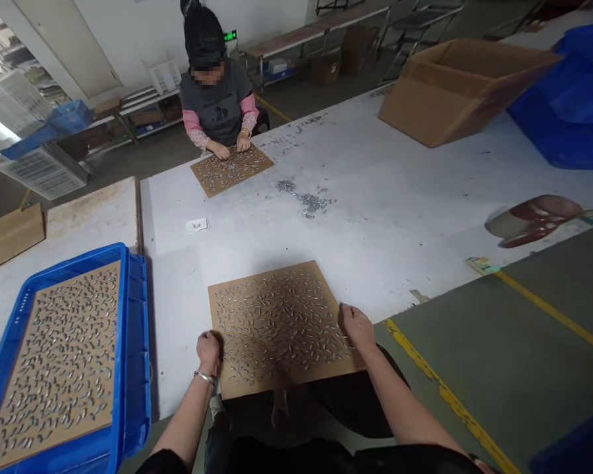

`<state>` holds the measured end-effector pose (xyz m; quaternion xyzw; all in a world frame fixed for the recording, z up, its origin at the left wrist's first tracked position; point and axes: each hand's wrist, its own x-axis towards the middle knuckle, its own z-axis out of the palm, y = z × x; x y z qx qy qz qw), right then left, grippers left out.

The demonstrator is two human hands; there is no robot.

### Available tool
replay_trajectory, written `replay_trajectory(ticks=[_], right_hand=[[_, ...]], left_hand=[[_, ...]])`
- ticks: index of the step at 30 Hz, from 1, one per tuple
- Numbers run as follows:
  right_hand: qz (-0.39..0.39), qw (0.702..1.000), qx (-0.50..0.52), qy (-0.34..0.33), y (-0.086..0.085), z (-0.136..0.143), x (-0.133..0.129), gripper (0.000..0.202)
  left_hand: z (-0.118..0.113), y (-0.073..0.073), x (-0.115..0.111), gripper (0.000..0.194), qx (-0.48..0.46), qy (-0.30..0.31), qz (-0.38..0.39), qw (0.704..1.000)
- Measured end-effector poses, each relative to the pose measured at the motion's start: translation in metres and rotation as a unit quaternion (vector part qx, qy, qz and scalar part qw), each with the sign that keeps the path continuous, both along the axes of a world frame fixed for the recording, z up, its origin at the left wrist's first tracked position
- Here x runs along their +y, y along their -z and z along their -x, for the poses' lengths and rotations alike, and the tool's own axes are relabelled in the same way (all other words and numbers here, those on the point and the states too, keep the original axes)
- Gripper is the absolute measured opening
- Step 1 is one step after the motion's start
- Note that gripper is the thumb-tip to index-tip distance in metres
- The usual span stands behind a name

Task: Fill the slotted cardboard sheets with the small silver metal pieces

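A brown cardboard sheet (217, 388) covered with many small silvery metal pieces lies in front of me, its near edge reaching past the table edge. My left hand (208, 350) is closed on the sheet's left side, a bracelet on the wrist. At the right side my right hand (356, 325) grips the opposite edge. Both hands' fingertips are partly hidden by the sheet or the palms. To my left, a blue plastic crate (137, 342) holds another cardboard sheet (69, 349) spread with similar metal pieces.
Across the white table (375, 217) a co-worker (217, 99) handles pieces on another cardboard sheet (212, 187). Loose metal bits (311, 201) lie mid-table, near a small white card (196, 225). A cardboard box (435, 99), blue plastic bag (568, 112) and reddish-brown object (543, 217) occupy the right.
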<state>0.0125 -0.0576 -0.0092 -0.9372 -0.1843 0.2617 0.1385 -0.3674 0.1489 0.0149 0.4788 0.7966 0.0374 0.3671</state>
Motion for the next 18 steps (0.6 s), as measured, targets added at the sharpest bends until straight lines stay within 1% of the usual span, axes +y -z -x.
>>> replay_trajectory(ticks=[5, 13, 18], right_hand=[[0.006, 1.0, 0.006, 0.018, 0.0, 0.001, -0.001, 0.062], [0.001, 0.999, -0.005, 0.031, -0.001, 0.008, -0.005, 0.055], [0.004, 0.999, -0.017, 0.044, 0.006, 0.013, -0.011, 0.058]], left_hand=[[0.003, 0.002, -0.002, 0.032, -0.011, 0.0, 0.023, 1.0], [0.007, 0.008, -0.014, 0.031, -0.04, 0.005, -0.017, 0.999], [0.007, 0.011, -0.024, 0.03, -0.079, -0.02, -0.031, 0.996]])
